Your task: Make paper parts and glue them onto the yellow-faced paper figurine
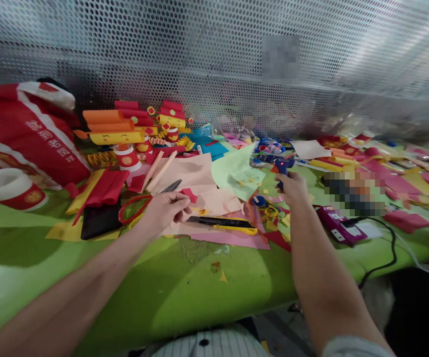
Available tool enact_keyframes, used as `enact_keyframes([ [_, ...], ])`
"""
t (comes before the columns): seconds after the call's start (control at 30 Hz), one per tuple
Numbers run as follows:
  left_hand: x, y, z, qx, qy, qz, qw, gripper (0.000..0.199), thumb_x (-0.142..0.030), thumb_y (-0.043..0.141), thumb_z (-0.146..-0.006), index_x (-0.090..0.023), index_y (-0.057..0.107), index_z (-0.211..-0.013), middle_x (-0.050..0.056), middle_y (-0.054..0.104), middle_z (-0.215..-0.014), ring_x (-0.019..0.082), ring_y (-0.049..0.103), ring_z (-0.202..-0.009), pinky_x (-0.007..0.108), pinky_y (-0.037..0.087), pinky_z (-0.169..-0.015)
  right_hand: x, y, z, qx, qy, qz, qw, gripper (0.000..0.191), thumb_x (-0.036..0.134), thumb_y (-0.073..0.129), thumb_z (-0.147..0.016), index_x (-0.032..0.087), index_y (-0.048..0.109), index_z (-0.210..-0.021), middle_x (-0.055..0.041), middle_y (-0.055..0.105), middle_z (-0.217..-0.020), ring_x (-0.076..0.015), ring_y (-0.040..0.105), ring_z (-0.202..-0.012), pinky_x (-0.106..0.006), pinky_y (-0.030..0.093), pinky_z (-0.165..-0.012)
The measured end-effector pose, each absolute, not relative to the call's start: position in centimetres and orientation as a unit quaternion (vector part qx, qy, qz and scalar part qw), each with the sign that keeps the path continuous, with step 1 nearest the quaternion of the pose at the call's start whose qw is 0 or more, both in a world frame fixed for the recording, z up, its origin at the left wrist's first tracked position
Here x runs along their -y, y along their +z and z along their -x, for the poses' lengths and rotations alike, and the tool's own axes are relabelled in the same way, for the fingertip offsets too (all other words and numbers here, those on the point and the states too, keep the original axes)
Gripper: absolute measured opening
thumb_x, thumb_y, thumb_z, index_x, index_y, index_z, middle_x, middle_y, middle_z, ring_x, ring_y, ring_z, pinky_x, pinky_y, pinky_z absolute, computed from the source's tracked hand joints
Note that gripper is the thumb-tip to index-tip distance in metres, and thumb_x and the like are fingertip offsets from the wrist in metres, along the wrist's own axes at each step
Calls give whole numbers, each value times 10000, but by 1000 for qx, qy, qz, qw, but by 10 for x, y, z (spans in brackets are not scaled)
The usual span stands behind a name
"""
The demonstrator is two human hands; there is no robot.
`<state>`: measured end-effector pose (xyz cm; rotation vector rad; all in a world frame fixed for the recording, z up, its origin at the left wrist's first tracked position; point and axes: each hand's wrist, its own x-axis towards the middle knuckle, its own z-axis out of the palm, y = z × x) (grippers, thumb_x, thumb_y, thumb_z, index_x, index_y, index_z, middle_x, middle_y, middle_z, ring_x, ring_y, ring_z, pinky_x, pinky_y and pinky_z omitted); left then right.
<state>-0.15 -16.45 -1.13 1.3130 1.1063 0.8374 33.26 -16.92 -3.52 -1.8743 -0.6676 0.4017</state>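
Note:
My left hand (164,212) pinches a small piece of red paper (189,194) between thumb and fingertips, above pink paper sheets (184,171). My right hand (295,189) is wrapped round the grip of a blue hot glue gun (283,163), which has a small red light on it. Just right of my left hand lies a yellow and black utility knife (225,224). Scissors with red-orange handles (123,212) rest partly hidden behind my left hand. A pale green sheet (238,171) with yellow scraps on it lies between my hands.
Paper cups (13,189) and a red bag (46,134) stand at the left. Finished paper figures (115,130) are behind. A purple power strip (338,225) with a black cord lies right of my right forearm. A perforated metal panel (199,59) closes the back of the green table (184,282).

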Motion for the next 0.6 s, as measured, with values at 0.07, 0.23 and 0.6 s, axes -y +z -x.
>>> enact_keyframes([
  [0.07,164,-11,2,-467,368,-561,576,134,-196,607,-717,-171,644,-590,12,640,-526,59,465,-351,178,360,-356,169,-30,-328,281,174,744,581,184,371,537,-745,201,489,-691,44,500,-571,-59,431,-385,-182,393,-363],
  [0.23,163,-9,3,-472,381,-549,576,147,-185,607,-701,-152,639,-562,17,634,-520,55,459,-347,175,348,-355,174,-15,-305,332,264,610,669,307,490,613,-657,210,499,-710,21,527,-599,-128,577,-514,-241,478,-454],
  [0.6,155,-12,6,-479,419,-518,572,118,-168,592,-706,-145,638,-600,11,626,-501,53,444,-337,183,336,-374,207,3,-225,543,402,538,504,244,365,673,-623,159,658,-753,21,534,-427,-97,440,-366,-233,352,-379],
])
